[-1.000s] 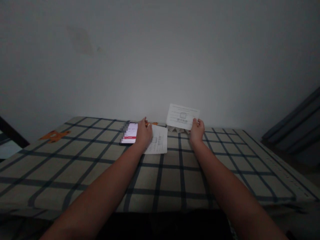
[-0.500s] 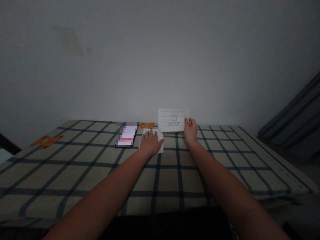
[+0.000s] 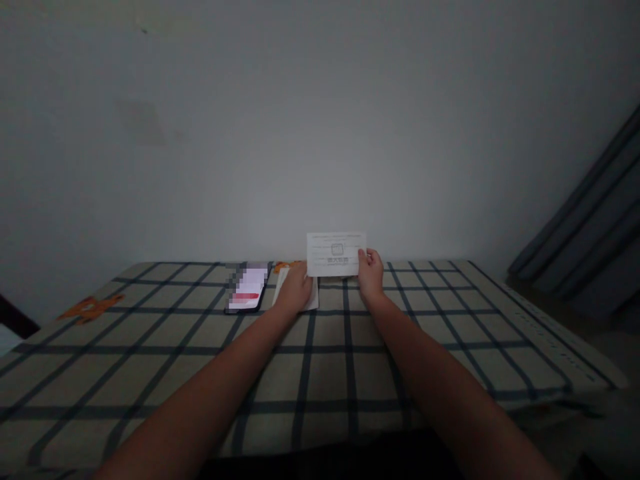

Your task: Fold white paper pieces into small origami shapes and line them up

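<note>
My right hand point(image 3: 371, 272) pinches the right edge of a white printed slip of paper point(image 3: 334, 254) and holds it upright above the far part of the table. My left hand point(image 3: 297, 291) lies on a second white paper point(image 3: 314, 300) that rests flat on the checked tablecloth point(image 3: 320, 373); its fingers reach up to the lower left edge of the held slip. Whether those fingers grip anything is hard to see in the dim light. A phone point(image 3: 247, 289) with a lit screen lies just left of my left hand.
The table stands against a plain grey wall. Orange cartoon prints mark the cloth at the far left point(image 3: 89, 307) and behind the papers point(image 3: 284, 266). A grey curtain point(image 3: 590, 240) hangs at the right. A dark edge point(image 3: 15, 319) shows at the far left.
My left hand slid right from the phone's side onto the flat paper and up toward the held slip. My right hand brought the slip left and lower.
</note>
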{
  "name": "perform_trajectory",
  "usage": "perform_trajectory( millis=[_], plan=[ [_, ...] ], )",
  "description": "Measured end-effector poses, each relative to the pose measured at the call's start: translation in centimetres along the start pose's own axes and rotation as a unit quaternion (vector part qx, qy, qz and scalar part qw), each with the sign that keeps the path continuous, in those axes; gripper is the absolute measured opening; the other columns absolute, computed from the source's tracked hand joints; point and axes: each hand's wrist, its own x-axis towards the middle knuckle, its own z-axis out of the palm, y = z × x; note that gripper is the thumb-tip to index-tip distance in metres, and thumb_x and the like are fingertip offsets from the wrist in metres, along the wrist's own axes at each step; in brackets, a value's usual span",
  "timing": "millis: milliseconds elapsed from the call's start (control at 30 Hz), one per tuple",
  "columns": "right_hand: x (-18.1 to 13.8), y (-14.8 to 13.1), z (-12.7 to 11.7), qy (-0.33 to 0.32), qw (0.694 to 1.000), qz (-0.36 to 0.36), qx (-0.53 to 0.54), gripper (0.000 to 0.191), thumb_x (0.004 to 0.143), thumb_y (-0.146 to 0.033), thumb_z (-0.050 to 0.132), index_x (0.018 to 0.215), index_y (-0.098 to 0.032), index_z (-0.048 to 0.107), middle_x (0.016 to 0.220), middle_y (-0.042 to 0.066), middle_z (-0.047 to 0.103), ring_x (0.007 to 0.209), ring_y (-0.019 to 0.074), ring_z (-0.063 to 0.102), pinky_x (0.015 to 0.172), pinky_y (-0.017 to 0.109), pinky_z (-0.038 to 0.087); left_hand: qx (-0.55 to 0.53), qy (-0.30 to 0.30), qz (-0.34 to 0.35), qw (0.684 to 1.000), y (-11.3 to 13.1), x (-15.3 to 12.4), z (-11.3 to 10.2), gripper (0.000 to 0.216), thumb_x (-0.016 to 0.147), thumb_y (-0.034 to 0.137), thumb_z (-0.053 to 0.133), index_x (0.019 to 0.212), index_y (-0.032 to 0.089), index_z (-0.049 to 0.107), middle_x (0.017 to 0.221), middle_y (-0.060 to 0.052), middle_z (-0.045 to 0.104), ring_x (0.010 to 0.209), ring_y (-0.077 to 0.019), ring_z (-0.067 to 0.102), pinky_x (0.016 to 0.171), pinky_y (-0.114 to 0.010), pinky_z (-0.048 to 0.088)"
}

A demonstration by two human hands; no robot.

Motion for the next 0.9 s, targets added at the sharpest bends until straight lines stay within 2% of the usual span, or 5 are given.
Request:
perform_trajectory(
  millis=[200, 333, 500, 600, 900],
  plan=[
    [0.9, -1.6, -0.7, 0.0, 0.996, -0.066, -0.061, 0.03, 0.079, -0.043, 0.051, 0.089, -0.015, 0.057, 0.081, 0.004, 0.063, 0.075, 0.0138, 0.057, 0.069, 0.025, 0.046, -0.351, 0.037, -0.183, 0.918, 1.8, 2.7, 0.7, 0.051, 0.087, 0.052, 0.034, 0.112, 0.014, 0.059, 0.102, -0.012, 0.067, 0.084, -0.0213, 0.064, 0.072, -0.036, 0.051],
    [0.6, -1.9, -1.9, -0.028, 0.992, -0.084, -0.094, 0.028, 0.079, -0.041, 0.052, 0.089, -0.015, 0.058, 0.085, 0.005, 0.063, 0.08, 0.0148, 0.057, 0.073, 0.027, 0.045, -0.27, 0.064, -0.168, 0.946, 1.4, 3.0, 2.1, 0.039, 0.075, 0.044, 0.06, 0.1, 0.014, 0.064, 0.098, -0.009, 0.068, 0.085, -0.022, 0.063, 0.073, -0.033, 0.049],
    [-0.2, -2.1, -2.6, -0.027, 0.991, -0.062, -0.119, 0.024, 0.074, -0.039, 0.059, 0.083, -0.017, 0.058, 0.074, 0.001, 0.059, 0.067, 0.0134, 0.054, 0.064, 0.025, 0.045, -0.083, 0.117, -0.174, 0.974, 1.1, 1.8, 2.9, 0.028, 0.075, 0.043, 0.059, 0.077, 0.016, 0.067, 0.075, -0.004, 0.066, 0.073, -0.0207, 0.059, 0.068, -0.032, 0.047],
    [-0.9, -2.6, -2.3, -0.061, 0.983, -0.08, -0.151, 0.02, 0.075, -0.038, 0.06, 0.074, -0.018, 0.058, 0.069, 0.001, 0.058, 0.065, 0.0138, 0.054, 0.062, 0.025, 0.044, -0.081, 0.149, -0.153, 0.974, 1.7, 1.0, 2.8, 0.03, 0.076, 0.043, 0.06, 0.09, 0.017, 0.066, 0.083, -0.004, 0.066, 0.077, -0.0198, 0.059, 0.07, -0.031, 0.047],
    [-3.1, -2.8, -0.7, -0.179, 0.982, -0.045, -0.039, 0.019, 0.073, -0.037, 0.064, 0.077, -0.019, 0.057, 0.075, 0.001, 0.059, 0.071, 0.0134, 0.058, 0.064, 0.024, 0.047, -0.149, 0.04, 0.011, 0.988, 3.5, -0.1, 3.1, 0.03, 0.087, 0.034, 0.049, 0.113, 0.023, 0.06, 0.109, -0.007, 0.058, 0.102, -0.0188, 0.055, 0.084, -0.032, 0.048]
  ],
)
